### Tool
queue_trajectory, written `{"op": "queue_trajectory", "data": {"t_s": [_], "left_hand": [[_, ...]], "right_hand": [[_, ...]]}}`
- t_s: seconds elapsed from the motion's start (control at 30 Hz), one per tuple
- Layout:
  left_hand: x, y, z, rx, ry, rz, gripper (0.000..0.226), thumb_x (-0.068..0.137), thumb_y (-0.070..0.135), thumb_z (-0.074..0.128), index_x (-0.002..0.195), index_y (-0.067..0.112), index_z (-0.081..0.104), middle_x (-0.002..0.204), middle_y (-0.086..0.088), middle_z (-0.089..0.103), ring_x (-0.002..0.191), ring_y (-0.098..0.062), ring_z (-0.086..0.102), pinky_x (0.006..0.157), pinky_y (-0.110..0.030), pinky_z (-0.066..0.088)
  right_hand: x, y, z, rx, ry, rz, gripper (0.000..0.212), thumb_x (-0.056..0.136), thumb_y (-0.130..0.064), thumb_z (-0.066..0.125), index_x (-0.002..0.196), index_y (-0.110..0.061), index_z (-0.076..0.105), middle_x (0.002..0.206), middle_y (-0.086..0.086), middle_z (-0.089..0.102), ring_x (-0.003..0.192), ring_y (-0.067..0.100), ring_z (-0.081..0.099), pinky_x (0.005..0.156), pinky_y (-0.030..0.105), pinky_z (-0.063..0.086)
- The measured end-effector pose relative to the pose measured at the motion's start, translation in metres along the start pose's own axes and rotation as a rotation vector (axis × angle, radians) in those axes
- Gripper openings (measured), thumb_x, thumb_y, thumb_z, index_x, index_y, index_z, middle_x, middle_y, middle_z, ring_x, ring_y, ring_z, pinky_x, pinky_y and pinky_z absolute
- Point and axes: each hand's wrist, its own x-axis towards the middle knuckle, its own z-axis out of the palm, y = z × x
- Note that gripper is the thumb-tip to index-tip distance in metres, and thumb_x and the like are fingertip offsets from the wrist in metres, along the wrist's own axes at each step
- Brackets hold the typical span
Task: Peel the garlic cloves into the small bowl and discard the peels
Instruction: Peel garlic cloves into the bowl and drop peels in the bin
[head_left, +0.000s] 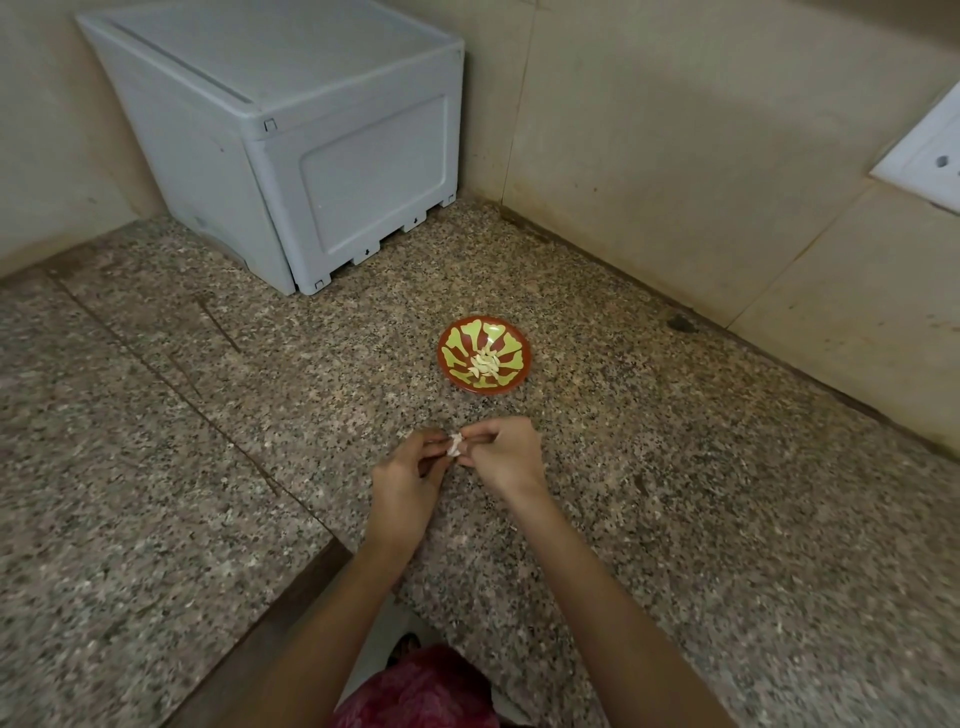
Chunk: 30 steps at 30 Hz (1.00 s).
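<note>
Head view: left hand (410, 478) and right hand (501, 457), fingers curled, pinch one garlic clove (454, 446) between them. Bowl (511, 384) of peeled cloves just beyond. Risk: loose skin may scatter across the counter (701, 493).

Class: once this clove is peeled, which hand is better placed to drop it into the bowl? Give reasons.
Probably the right. Both pinch the garlic clove, but the right hand sits nearer the small bowl, almost straight before it; the left hand lies farther aside.
</note>
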Motion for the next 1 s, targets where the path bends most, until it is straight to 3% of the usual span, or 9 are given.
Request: {"op": "queue_trajectory", "data": {"t_s": [0.17, 0.27, 0.33, 0.43, 0.57, 0.67, 0.8, 1.0], "left_hand": [[-0.001, -0.003, 0.000, 0.002, -0.002, 0.034, 0.030, 0.078, 0.002, 0.076, 0.107, 0.005, 0.067, 0.099, -0.002, 0.073, 0.088, -0.005, 0.068, 0.080, -0.006, 0.049], [-0.001, -0.006, 0.001, 0.016, -0.008, 0.047, 0.030, 0.080, 0.002, 0.075, 0.108, 0.006, 0.067, 0.099, -0.002, 0.073, 0.089, -0.009, 0.069, 0.081, -0.019, 0.055], [-0.001, -0.006, 0.000, 0.021, -0.009, 0.053, 0.030, 0.080, 0.002, 0.075, 0.109, 0.006, 0.068, 0.099, -0.003, 0.073, 0.089, -0.010, 0.069, 0.082, -0.022, 0.055], [-0.001, -0.004, 0.000, 0.040, -0.022, 0.100, 0.030, 0.079, 0.001, 0.075, 0.108, 0.007, 0.068, 0.098, -0.003, 0.073, 0.088, -0.011, 0.069, 0.081, -0.021, 0.054], [-0.001, -0.005, -0.001, 0.034, -0.035, 0.094, 0.031, 0.079, -0.001, 0.074, 0.108, 0.008, 0.068, 0.098, -0.002, 0.073, 0.089, -0.012, 0.069, 0.083, -0.022, 0.053], [0.000, -0.007, -0.001, 0.016, -0.044, 0.085, 0.031, 0.079, -0.002, 0.074, 0.108, 0.008, 0.069, 0.099, -0.001, 0.073, 0.091, -0.011, 0.069, 0.085, -0.022, 0.054], [0.002, -0.007, -0.002, 0.010, -0.043, 0.095, 0.029, 0.079, -0.004, 0.074, 0.105, 0.007, 0.070, 0.099, -0.001, 0.073, 0.091, -0.008, 0.068, 0.085, -0.014, 0.051], [-0.002, -0.009, 0.000, 0.073, -0.058, 0.136, 0.027, 0.081, -0.003, 0.071, 0.106, 0.007, 0.070, 0.101, -0.003, 0.072, 0.092, -0.010, 0.067, 0.085, -0.024, 0.053]], "right_hand": [[-0.004, 0.002, 0.000, -0.062, 0.029, -0.075, 0.015, 0.081, -0.006, 0.077, 0.094, -0.014, 0.078, 0.090, 0.001, 0.076, 0.080, 0.012, 0.073, 0.082, 0.034, 0.061], [-0.009, 0.004, -0.001, -0.110, 0.047, -0.148, 0.019, 0.079, -0.016, 0.081, 0.097, -0.016, 0.078, 0.091, -0.004, 0.076, 0.079, 0.007, 0.071, 0.085, 0.026, 0.057], [-0.010, 0.005, -0.001, -0.093, 0.052, -0.152, 0.019, 0.075, -0.017, 0.084, 0.094, -0.017, 0.079, 0.085, -0.005, 0.076, 0.074, 0.007, 0.071, 0.084, 0.027, 0.058], [-0.011, 0.003, -0.005, -0.026, 0.044, -0.072, 0.018, 0.071, -0.010, 0.086, 0.087, -0.017, 0.079, 0.078, -0.003, 0.076, 0.071, 0.011, 0.073, 0.078, 0.033, 0.061], [-0.011, -0.002, -0.013, 0.025, 0.003, 0.016, 0.019, 0.074, -0.002, 0.084, 0.090, -0.011, 0.078, 0.083, 0.004, 0.077, 0.070, 0.013, 0.074, 0.069, 0.030, 0.062], [-0.009, -0.002, -0.013, 0.021, -0.019, 0.040, 0.018, 0.076, 0.000, 0.081, 0.092, -0.009, 0.077, 0.083, 0.005, 0.076, 0.070, 0.012, 0.074, 0.071, 0.034, 0.063], [-0.007, -0.003, -0.015, -0.048, -0.039, -0.003, 0.018, 0.077, -0.001, 0.080, 0.090, -0.013, 0.077, 0.088, 0.002, 0.076, 0.077, 0.012, 0.074, 0.073, 0.027, 0.062], [-0.007, -0.002, -0.025, 0.027, -0.120, 0.019, 0.018, 0.079, 0.004, 0.076, 0.090, -0.010, 0.074, 0.094, 0.009, 0.074, 0.079, 0.018, 0.075, 0.076, 0.036, 0.062]]}}
